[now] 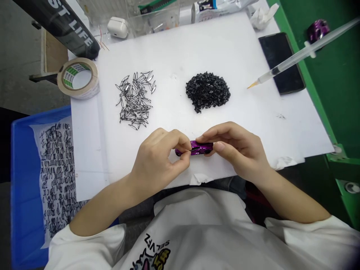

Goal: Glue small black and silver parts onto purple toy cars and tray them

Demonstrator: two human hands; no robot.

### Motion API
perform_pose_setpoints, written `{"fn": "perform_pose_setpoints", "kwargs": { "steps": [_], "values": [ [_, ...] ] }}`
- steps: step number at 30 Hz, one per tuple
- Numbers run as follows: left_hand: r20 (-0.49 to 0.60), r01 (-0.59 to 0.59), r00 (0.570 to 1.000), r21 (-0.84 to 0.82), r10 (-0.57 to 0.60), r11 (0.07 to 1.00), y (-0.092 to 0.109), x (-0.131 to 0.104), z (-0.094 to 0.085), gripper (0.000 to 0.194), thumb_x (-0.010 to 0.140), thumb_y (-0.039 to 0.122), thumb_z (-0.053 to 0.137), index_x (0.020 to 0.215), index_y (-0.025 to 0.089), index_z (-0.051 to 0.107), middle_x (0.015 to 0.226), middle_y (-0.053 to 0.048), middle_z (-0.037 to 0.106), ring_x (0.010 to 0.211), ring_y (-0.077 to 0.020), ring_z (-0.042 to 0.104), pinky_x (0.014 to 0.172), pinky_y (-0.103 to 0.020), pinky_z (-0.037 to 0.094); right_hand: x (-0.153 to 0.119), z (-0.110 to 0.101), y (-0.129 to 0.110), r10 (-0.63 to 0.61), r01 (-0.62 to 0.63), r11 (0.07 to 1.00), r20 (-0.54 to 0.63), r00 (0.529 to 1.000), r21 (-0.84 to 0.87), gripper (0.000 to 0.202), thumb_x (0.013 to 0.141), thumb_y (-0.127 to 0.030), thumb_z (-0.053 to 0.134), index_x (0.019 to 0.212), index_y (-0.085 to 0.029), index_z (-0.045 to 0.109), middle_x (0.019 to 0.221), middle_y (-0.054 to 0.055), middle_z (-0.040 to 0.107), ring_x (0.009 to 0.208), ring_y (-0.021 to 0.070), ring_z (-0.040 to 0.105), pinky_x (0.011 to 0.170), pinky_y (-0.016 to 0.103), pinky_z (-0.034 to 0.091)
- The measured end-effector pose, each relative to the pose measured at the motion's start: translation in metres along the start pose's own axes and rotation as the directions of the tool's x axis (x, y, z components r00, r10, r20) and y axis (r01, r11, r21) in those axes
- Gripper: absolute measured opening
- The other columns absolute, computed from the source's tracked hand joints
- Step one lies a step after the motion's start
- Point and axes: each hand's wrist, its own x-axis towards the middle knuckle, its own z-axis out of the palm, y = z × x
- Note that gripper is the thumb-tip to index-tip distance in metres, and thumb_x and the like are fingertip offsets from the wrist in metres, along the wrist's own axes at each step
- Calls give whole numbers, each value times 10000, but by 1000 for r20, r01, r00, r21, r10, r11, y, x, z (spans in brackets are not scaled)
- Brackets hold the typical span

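Observation:
A shiny purple toy car body point(201, 148) is held low over the front of the white work board. My right hand point(239, 150) grips its right end between thumb and fingers. At the car's left part, the thumb and index finger of my left hand point(163, 157) are pinched together against its side; whatever small thing lies between those fingertips is hidden. Beyond my left hand lies a loose pile of clear, dark-edged slivers point(136, 99). A heap of small black pointed pieces point(208, 91) sits beyond the car.
A syringe with an orange tip point(281, 67) lies across a black phone point(282, 62) at right, near another purple car body point(318, 30). A tape roll point(92, 84) and dark cylinder point(84, 41) are at left. A blue bin point(25, 187) holds a sheet of dark-edged parts.

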Motion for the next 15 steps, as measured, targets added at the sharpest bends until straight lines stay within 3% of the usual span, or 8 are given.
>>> {"fn": "perform_pose_setpoints", "kwargs": {
  "steps": [5,8,11,15],
  "values": [
    [-36,-79,996,60,82,995,3,0,3,156,742,47,544,713,199,525,632,61,576,635,-108,470,610,-232,400,-1,-3,1,-47,47,999,53,997,9,168,874,-306,513,1015,-223,551,992,46,659,887,148,647,724,279,567],
    [71,1,997,47,-4,999,2,1,2,132,742,68,561,774,193,532,710,55,585,693,-109,486,659,-237,409,-2,-4,2,-64,66,997,60,996,-27,152,886,-260,488,1020,-222,550,982,41,656,885,138,643,703,260,562],
    [216,114,969,56,-124,992,0,2,1,189,741,138,589,909,190,518,870,27,590,811,-136,513,714,-264,421,-3,-3,3,-96,103,990,68,993,-101,168,879,-207,483,1032,-220,551,972,36,655,860,126,637,637,231,548],
    [231,91,965,139,-122,986,-3,-1,3,223,783,203,554,994,185,486,921,-7,585,858,-174,513,759,-314,418,-1,0,2,-244,254,921,70,967,-294,201,834,-119,491,999,-213,558,949,44,650,826,128,618,555,223,498]
  ]
}}
